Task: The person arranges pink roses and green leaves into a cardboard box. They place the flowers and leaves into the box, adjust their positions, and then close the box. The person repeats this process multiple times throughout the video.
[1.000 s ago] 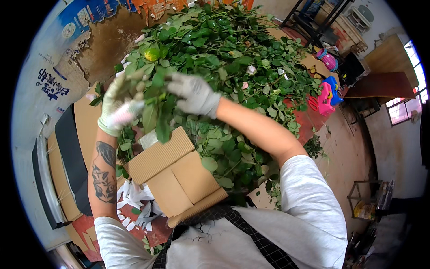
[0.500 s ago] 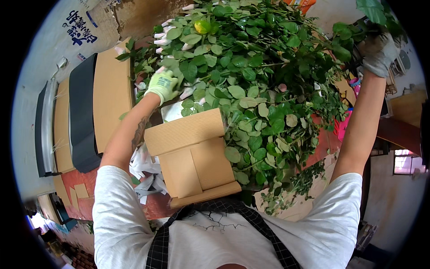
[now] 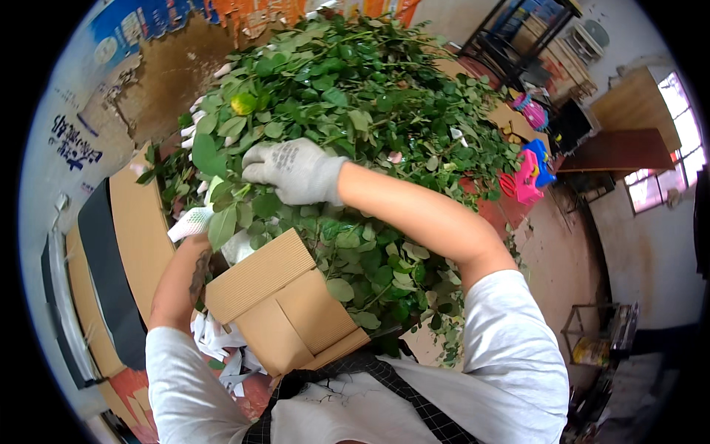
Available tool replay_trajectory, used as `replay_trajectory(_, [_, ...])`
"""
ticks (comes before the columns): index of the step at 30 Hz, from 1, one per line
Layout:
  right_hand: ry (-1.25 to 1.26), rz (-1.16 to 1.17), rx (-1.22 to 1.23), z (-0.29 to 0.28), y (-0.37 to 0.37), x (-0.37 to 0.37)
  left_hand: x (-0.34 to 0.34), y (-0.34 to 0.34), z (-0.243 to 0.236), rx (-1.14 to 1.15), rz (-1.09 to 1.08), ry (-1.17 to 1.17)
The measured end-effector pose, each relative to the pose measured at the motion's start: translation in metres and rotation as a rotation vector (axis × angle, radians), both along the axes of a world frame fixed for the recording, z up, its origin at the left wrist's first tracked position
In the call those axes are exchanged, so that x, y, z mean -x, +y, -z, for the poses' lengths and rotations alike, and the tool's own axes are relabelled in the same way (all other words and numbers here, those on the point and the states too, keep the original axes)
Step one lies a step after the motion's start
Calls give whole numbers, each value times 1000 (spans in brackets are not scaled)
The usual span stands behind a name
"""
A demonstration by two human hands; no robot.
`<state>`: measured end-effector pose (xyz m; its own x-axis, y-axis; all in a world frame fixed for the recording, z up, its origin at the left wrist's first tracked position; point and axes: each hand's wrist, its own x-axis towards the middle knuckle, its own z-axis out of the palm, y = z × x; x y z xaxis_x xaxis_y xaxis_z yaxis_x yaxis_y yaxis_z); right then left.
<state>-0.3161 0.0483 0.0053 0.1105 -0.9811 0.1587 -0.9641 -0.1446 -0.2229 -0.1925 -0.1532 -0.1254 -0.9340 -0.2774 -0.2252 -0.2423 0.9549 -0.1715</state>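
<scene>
My grey knit-gloved right hand [image 3: 299,170] is resting half-curled, pinch unclear. My pale-green-gloved left hand [image 3: 215,185] is mostly hiding, grip unclear, behind a broad-leaved green stem [image 3: 223,225] left of my right. White-netted bud [image 3: 191,224] is sitting just below left. Gripping lightly should spare leaves.

Leaves [image 3: 222,225] hide most of the left grip [image 3: 214,187], obscuring its hold.

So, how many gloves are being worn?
2: a grey glove on the right hand, a pale green glove on the left hand, mostly hidden behind leaves.
</scene>
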Motion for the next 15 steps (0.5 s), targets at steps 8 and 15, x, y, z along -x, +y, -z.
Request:
replay_trajectory(8, [16, 161, 255, 72, 4, 56, -26, -1, -94, -1872, -474, 280])
replay_trajectory(15, [-62, 335, -30, 7, 16, 34, -40, 11, -100, -2228, -321, 511])
